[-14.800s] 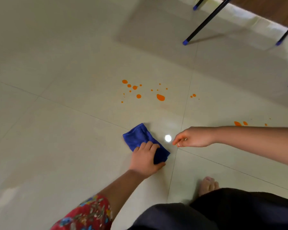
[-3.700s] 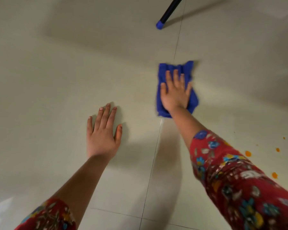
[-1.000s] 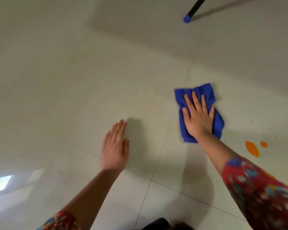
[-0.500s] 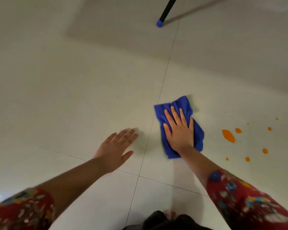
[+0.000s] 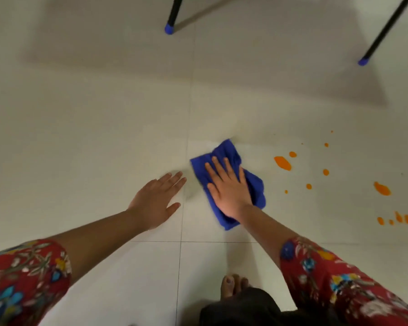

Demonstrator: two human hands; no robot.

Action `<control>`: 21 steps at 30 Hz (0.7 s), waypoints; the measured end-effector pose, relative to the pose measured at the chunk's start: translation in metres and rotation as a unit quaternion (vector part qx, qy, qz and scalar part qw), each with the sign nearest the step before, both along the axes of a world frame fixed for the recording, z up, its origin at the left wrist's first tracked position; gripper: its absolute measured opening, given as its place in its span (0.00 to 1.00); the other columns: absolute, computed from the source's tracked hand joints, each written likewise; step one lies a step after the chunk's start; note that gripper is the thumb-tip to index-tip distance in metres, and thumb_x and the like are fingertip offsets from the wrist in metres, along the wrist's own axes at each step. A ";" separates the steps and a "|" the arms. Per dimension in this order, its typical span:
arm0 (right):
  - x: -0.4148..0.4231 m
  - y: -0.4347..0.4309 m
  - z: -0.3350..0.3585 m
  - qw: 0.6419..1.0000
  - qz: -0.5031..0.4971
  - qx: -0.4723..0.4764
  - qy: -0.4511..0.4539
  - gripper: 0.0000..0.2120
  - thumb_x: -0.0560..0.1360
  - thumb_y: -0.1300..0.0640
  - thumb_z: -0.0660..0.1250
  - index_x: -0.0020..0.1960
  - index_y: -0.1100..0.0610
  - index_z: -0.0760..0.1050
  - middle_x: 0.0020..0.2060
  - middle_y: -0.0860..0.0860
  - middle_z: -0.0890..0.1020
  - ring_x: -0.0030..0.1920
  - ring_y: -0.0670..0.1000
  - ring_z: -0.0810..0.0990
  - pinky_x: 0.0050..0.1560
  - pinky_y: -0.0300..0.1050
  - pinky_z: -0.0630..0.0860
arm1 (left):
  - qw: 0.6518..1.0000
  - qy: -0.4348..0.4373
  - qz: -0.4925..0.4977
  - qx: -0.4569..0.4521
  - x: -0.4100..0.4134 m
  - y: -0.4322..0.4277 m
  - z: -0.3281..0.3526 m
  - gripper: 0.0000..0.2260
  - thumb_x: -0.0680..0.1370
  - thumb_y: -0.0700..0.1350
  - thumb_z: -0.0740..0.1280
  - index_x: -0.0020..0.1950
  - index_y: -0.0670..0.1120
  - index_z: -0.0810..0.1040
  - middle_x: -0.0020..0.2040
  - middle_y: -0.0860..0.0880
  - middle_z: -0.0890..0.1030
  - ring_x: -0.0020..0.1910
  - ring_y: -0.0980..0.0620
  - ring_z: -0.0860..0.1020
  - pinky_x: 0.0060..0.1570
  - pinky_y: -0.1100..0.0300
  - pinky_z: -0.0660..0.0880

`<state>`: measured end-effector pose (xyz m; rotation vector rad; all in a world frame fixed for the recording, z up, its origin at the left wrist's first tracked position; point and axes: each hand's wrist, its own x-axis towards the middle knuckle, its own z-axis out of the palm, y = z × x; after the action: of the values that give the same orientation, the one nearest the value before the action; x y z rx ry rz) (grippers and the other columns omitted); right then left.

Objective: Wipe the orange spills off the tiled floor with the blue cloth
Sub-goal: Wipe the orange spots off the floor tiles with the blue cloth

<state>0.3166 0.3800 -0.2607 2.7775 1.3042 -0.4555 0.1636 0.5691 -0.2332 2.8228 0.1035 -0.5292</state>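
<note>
The blue cloth [image 5: 226, 151] lies crumpled on the pale tiled floor [image 5: 104, 137], just right of a grout line. My right hand [image 5: 229, 189] presses flat on it with straight, spread fingers. To its left, my left hand [image 5: 154, 201] rests flat on the bare tile with fingers straight. Right of the cloth lie orange spills: a large blob [image 5: 282, 163] with small drops around it, another blob [image 5: 382, 188] farther right, and a row of small drops [image 5: 396, 219] below that.
Two black furniture legs with blue caps stand at the back, one at centre [image 5: 169, 29] and one at right [image 5: 363, 61]. My bare toes [image 5: 232, 284] and a dark-clothed knee [image 5: 257, 307] are at the bottom edge.
My right hand has slid the cloth a little toward me and rightward, nearer the orange blob. The view shifted, bringing more spills and a second leg into sight. My left hand stays flat on the floor.
</note>
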 end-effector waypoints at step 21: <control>0.011 -0.212 0.011 0.994 0.014 -0.063 0.083 0.28 0.79 0.36 0.35 0.76 0.40 0.31 0.76 0.40 0.32 0.76 0.48 0.30 0.74 0.62 0.34 | 0.996 -0.032 -0.078 -0.014 0.084 -0.044 0.013 0.28 0.81 0.59 0.48 0.79 0.53 0.44 0.79 0.54 0.45 0.78 0.52 0.48 0.75 0.55 0.53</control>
<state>0.3278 0.1684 -0.2496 2.6617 1.2941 -0.7551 0.2474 0.5253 -0.2198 2.8309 -0.1367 -0.4695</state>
